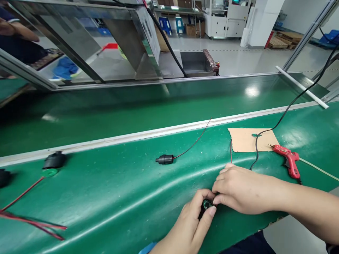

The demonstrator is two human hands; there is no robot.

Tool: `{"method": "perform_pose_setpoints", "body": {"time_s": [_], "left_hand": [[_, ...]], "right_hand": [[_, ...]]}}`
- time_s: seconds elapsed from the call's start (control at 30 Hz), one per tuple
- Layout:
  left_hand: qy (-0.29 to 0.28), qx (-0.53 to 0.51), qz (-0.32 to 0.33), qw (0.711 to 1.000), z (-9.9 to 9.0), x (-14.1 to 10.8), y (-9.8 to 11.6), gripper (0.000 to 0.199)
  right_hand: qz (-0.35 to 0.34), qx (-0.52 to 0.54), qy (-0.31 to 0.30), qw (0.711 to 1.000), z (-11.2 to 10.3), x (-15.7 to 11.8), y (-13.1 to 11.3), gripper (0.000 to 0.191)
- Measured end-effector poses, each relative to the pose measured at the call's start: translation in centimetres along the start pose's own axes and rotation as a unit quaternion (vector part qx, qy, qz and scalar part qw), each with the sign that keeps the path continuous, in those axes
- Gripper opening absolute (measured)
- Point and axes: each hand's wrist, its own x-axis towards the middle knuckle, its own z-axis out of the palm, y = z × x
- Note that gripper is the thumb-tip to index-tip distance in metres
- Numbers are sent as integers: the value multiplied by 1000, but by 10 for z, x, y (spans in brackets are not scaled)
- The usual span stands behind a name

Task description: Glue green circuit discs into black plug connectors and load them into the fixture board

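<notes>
My left hand (189, 224) is closed round a small black cylindrical housing (207, 204), gripped between thumb and forefinger. The housing's open end faces up and shows a greenish ring inside. My right hand (238, 190) is pinched at the housing's right edge, its fingertips close together. A thin red wire (231, 152) comes out above the right hand; its lower run is hidden by the fingers. Farther off on the green mat lies a similar black housing (165, 159) with a narrow tip and a thin wire (194, 143) trailing from it.
A red glue gun (290, 160) rests on the right, its nozzle over a cardboard piece (243, 141). A black cable (284, 112) crosses the cardboard. Black caps (54, 160) and red-black wires (31, 221) lie left. Behind runs a green conveyor belt (148, 106); another person (19, 38) is beyond.
</notes>
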Motion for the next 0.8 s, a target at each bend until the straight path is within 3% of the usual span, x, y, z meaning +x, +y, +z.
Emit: {"method": "perform_pose_setpoints", "body": {"time_s": [0.17, 0.37, 0.6, 0.8], "left_hand": [[98, 3, 23, 995, 13, -5, -8, 31], [11, 9, 10, 1000, -1, -1, -6, 25], [7, -68, 2, 998, 0, 5, -7, 26], [-1, -117, -13, 993, -1, 4, -7, 26]], "right_hand": [[11, -4, 23, 1000, 3, -8, -7, 19], [-2, -60, 40, 997, 14, -7, -8, 24], [-43, -148, 81, 985, 19, -1, -10, 18], [-93, -228, 161, 956, 25, 1, -12, 14]]}}
